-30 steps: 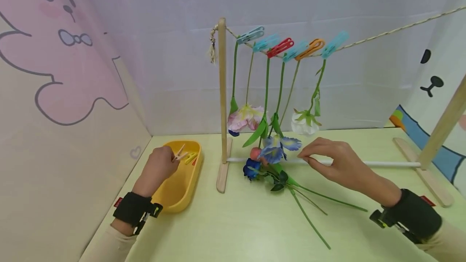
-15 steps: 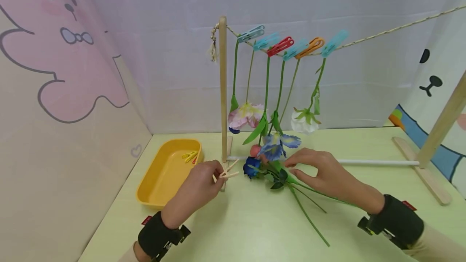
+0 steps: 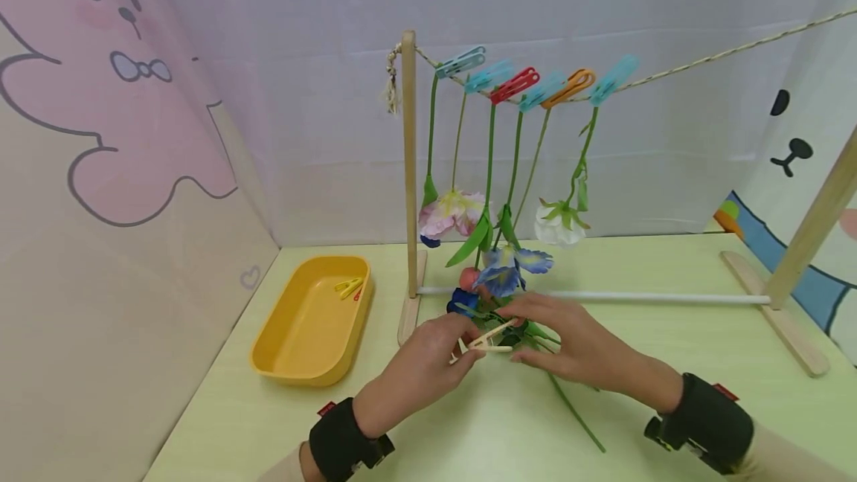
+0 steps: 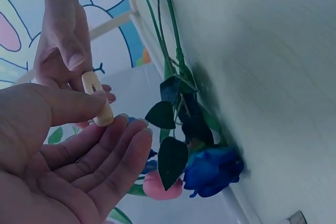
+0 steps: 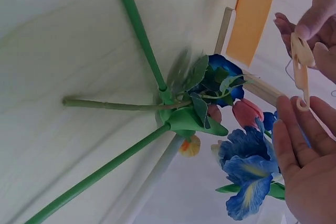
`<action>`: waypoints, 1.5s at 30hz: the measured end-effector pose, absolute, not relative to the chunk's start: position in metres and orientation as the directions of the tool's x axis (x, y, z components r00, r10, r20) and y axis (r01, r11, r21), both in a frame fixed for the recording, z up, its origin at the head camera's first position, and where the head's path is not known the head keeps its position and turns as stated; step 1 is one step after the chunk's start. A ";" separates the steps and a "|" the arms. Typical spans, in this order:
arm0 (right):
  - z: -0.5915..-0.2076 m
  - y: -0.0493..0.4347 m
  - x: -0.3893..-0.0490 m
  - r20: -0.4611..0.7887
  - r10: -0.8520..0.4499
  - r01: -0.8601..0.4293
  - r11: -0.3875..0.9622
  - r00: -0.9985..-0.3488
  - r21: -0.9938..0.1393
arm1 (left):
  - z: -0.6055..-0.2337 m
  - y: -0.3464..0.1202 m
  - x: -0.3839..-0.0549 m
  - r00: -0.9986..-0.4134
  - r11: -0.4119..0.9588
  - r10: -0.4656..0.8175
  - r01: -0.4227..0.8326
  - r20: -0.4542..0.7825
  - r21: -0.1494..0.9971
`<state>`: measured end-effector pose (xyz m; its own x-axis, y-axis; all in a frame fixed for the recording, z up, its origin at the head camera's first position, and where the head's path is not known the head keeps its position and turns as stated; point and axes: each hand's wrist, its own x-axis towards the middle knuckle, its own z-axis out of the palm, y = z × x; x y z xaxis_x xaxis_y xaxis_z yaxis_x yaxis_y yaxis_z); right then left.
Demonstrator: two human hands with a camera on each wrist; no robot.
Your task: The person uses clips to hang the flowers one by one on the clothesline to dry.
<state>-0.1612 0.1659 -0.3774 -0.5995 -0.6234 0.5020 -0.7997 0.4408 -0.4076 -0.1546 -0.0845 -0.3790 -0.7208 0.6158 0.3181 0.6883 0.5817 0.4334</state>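
Note:
My left hand [image 3: 431,357] pinches a pale cream clothespin [image 3: 491,339] between thumb and fingers, low over the table. Facing it, my right hand [image 3: 572,337] has its fingers loosely extended, fingertips right at the clothespin's far end in the right wrist view. Beneath both hands lie several artificial flowers on the table, among them a blue rose [image 4: 212,171] with dark leaves; green stems [image 3: 576,415] reach toward the front right. Just behind, a blue iris [image 3: 510,270] hangs head down. The hands partly cover the lying flowers in the head view.
A rope [image 3: 710,62] runs from a wooden post [image 3: 410,169], with several clothespins such as a red one [image 3: 515,85] holding hanging flowers. A white bar [image 3: 669,297] crosses low behind. At left stands a yellow basket [image 3: 304,337] with yellow clothespins [image 3: 348,288] inside.
My left hand has come from the yellow basket rightward to the flowers, carrying the cream clothespin. My right hand has moved left and down to meet it.

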 end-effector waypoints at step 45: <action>-0.345 0.271 -0.178 0.587 -0.519 -0.712 0.687 -0.622 -0.147 | -0.434 -0.011 -0.192 -0.415 0.499 0.833 0.849 0.366 -0.174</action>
<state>-0.1782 0.2709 -0.3449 -0.6216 -0.5192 0.5866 -0.7121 0.6865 -0.1469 -0.1922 -0.0105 -0.4342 -0.4149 0.8330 0.3661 0.8489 0.4992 -0.1737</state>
